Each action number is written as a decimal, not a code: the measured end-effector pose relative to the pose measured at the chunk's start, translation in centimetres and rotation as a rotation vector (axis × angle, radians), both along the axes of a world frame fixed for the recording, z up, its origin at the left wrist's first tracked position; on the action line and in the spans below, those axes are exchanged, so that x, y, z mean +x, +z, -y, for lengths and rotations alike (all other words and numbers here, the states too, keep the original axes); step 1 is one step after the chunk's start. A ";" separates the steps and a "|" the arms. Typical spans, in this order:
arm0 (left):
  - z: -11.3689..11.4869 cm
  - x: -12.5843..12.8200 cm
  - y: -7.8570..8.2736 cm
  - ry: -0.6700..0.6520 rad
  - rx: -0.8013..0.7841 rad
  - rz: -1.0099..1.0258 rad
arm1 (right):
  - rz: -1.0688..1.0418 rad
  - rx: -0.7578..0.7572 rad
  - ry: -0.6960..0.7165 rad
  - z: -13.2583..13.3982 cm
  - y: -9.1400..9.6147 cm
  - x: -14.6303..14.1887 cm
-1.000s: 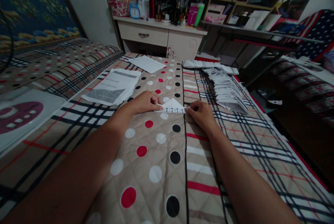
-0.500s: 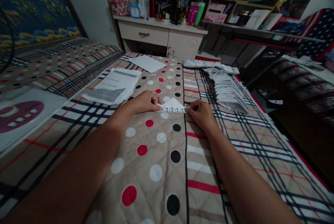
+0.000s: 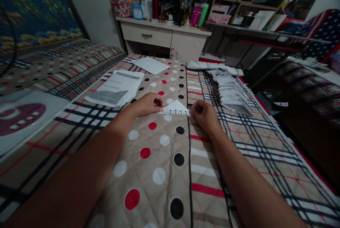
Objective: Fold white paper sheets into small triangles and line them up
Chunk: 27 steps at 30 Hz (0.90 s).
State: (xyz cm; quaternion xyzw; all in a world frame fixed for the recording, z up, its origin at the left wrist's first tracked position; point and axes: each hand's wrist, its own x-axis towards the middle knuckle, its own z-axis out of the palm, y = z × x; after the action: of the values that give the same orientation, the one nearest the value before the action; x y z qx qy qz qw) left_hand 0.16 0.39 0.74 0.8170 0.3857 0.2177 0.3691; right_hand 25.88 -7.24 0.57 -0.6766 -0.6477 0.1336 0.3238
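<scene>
A small sheet of white paper, the folded paper (image 3: 175, 107), lies on the bedspread between my hands, its top coming to a point and a band of blue print along its lower edge. My left hand (image 3: 149, 104) pinches the paper's left corner between thumb and fingers. At the opposite corner, my right hand (image 3: 204, 114) has its fingers closed on the paper's tip. To the right stands a long row of folded white papers (image 3: 231, 88) packed close together, with another row of folded papers (image 3: 212, 66) behind it.
Printed sheets (image 3: 117, 87) lie left of my hands, with a white sheet (image 3: 151, 65) farther back. A plastic-wrapped packet (image 3: 55, 104) rests at the far left. Beyond the patterned bedspread (image 3: 159, 143) stands a white dresser (image 3: 148, 36) crowded with bottles and a blue clock (image 3: 137, 10).
Both hands stay at the folded paper's corners with almost no movement. The whole view has shifted very slightly.
</scene>
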 end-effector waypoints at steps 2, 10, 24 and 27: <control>0.2 0.1 0.2 -0.051 0.023 -0.018 | -0.005 -0.002 0.025 0.0 -0.1 -0.1; 0.5 0.1 0.7 -0.014 0.005 -0.064 | 0.013 -0.117 0.070 0.2 0.7 0.2; 1.8 1.2 2.2 -0.023 0.213 -0.392 | 0.069 -0.104 0.124 0.4 0.7 0.2; 1.9 1.3 2.1 -0.026 0.239 -0.426 | 0.054 -0.101 0.122 0.4 0.7 0.3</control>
State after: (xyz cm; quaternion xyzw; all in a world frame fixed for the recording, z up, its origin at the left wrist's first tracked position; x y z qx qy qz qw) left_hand 1.48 -1.55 2.87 0.8872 0.4160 0.0798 0.1828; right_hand 26.14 -7.66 1.27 -0.6548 -0.6886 0.1672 0.2628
